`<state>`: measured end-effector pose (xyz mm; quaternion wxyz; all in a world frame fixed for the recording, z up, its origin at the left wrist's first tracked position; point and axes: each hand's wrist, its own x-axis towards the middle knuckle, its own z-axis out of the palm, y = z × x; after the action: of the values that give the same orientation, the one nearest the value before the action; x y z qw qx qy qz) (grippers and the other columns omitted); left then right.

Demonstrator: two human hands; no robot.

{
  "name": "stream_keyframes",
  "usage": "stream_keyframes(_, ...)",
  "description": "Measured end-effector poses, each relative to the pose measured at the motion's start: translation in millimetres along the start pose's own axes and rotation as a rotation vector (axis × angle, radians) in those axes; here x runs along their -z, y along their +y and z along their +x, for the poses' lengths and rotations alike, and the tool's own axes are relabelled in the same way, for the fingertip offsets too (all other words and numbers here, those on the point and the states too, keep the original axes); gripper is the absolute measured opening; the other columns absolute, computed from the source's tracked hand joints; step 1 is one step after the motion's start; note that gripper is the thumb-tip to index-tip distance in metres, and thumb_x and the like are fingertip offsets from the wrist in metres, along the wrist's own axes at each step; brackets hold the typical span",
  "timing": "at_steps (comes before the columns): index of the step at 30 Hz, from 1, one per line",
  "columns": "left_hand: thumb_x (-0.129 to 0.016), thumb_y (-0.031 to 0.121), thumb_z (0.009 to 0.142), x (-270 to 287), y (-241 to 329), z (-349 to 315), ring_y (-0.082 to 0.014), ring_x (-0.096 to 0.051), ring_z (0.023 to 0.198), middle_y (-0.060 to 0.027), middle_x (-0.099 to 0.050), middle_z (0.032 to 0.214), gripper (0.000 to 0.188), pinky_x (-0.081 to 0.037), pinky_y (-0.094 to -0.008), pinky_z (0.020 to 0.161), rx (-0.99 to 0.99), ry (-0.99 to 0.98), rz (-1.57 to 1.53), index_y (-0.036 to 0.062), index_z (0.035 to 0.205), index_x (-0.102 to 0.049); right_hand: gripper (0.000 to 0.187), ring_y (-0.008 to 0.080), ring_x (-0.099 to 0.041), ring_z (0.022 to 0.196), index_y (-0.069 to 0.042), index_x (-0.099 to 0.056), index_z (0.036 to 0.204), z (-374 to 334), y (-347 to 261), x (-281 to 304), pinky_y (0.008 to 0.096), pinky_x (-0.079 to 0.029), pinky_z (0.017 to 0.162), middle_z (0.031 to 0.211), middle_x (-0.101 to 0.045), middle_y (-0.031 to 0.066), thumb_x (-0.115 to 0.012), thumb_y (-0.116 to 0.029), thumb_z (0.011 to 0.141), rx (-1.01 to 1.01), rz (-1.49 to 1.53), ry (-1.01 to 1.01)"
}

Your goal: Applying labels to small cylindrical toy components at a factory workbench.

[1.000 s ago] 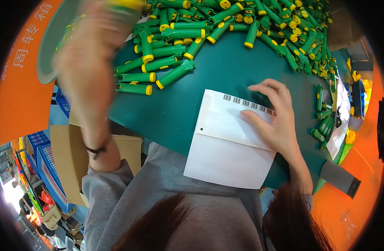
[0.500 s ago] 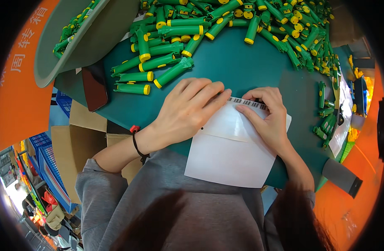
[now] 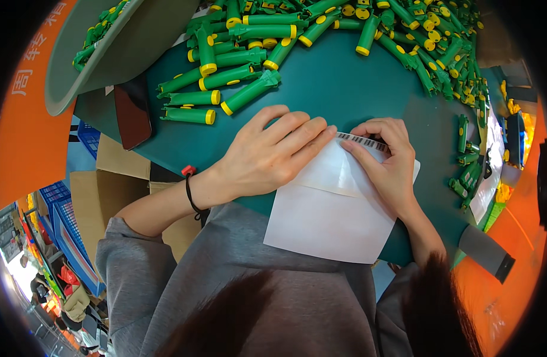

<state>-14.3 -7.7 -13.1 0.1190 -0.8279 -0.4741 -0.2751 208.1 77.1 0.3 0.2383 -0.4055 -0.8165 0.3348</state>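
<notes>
A white sheet of labels (image 3: 333, 223), with a row of small barcode stickers along its top edge, lies between my hands at the table's front edge. Its lower part hangs toward my lap. My left hand (image 3: 276, 149) is closed, its bent fingertips at the left end of the sticker row; its thumb is hidden under the fingers. With thumb on top and fingers curled behind, my right hand (image 3: 386, 154) pinches the sheet's upper right edge. Beyond my hands, several green tubes with yellow caps (image 3: 249, 92) lie loose on the green table (image 3: 327, 83).
A large heap of the same tubes (image 3: 428, 35) covers the far side. A tilted grey-green tub (image 3: 122, 56) holds more at the far left. Near it lies a dark phone-like slab (image 3: 132, 113). An open cardboard box (image 3: 86, 199) stands lower left; a grey strap-like piece (image 3: 486, 253) juts out at right.
The view has shifted slightly. My left fingertips sit a little further right along the sticker row, closer to my right thumb. Both hands stay on the sheet.
</notes>
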Motion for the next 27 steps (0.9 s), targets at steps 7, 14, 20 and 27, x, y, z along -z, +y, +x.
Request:
stream_keyframes(7, -0.065, 0.012, 0.074, -4.5, -4.8, -0.9, -0.0190, -0.061, 0.095, -0.0037, -0.065, 0.112, 0.042, -0.049, -0.0354, 0.085, -0.025, 0.014, -0.056, 0.0069, 0.115, -0.073, 0.019, 0.0220, -0.056, 0.096, -0.008, -0.072, 0.092, -1.1, -1.3, -0.3, 0.0340, -0.046, 0.085, 0.093, -0.067, 0.0030, -0.083, -0.013, 0.079, -0.007, 0.002, 0.013)
stream_keyframes(14, -0.066, 0.013, 0.074, -2.4, -3.7, -2.9, -0.0189, -0.061, 0.094, -0.0025, -0.064, 0.110, 0.042, -0.049, -0.0354, 0.086, 0.020, 0.006, 0.019, 0.0082, 0.115, -0.073, 0.019, 0.0199, -0.056, 0.096, -0.007, -0.072, 0.094, 0.0, -1.1, -0.3, 0.0319, -0.047, 0.084, 0.095, -0.067, 0.0034, -0.083, -0.012, 0.079, -0.008, -0.008, -0.010)
stream_keyframes(20, -0.065, 0.014, 0.078, 4.4, -5.0, -4.7, -0.0163, -0.061, 0.100, -0.0024, -0.066, 0.114, 0.037, -0.048, -0.0344, 0.091, -0.047, -0.019, 0.076, 0.0056, 0.113, -0.072, 0.018, 0.0181, -0.057, 0.096, -0.006, -0.073, 0.093, 0.1, -0.6, 0.1, 0.0303, -0.047, 0.085, 0.096, -0.067, 0.0038, -0.083, -0.011, 0.079, 0.012, -0.025, -0.011)
stream_keyframes(27, -0.066, 0.015, 0.078, 3.4, -7.0, -2.6, -0.0153, -0.060, 0.101, -0.0013, -0.065, 0.113, 0.037, -0.048, -0.0333, 0.092, -0.129, -0.018, 0.111, 0.0063, 0.113, -0.073, 0.016, 0.0182, -0.057, 0.097, -0.006, -0.074, 0.093, 0.0, 0.6, 0.6, 0.0305, -0.047, 0.085, 0.096, -0.068, 0.0038, -0.082, -0.011, 0.080, 0.023, -0.017, -0.008)
